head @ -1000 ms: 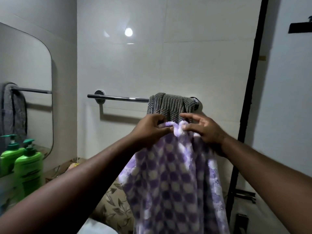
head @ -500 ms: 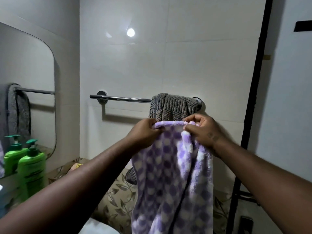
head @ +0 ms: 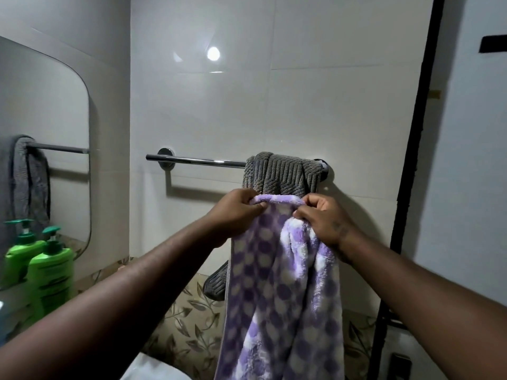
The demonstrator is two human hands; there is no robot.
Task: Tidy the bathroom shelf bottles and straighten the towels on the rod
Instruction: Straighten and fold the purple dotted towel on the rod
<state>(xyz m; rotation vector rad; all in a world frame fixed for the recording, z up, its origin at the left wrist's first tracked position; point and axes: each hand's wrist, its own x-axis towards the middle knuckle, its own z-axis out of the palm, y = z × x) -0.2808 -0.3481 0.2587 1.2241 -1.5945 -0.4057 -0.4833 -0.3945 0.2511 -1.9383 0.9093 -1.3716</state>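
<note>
A purple and white checked towel (head: pixel 274 283) hangs from both my hands in front of the wall. My left hand (head: pixel 236 209) pinches its top edge on the left, my right hand (head: pixel 321 215) pinches it on the right, a short span of hem stretched between them. Just above and behind, a grey ribbed towel (head: pixel 282 174) is bunched at the right end of the chrome rod (head: pixel 197 161). The rod's left half is bare. A green pump bottle (head: pixel 50 272) stands at the far left.
A rounded mirror (head: pixel 41 133) on the left wall reflects the grey towel and the bottle. A black vertical frame (head: pixel 406 187) runs down the right. Leaf-patterned tiles (head: pixel 186 333) lie low on the wall, a white fixture edge at the bottom.
My hands have drawn apart along the purple towel's top edge, spreading it from a bunched pinch into a short flat hem. The grey towel has not moved.
</note>
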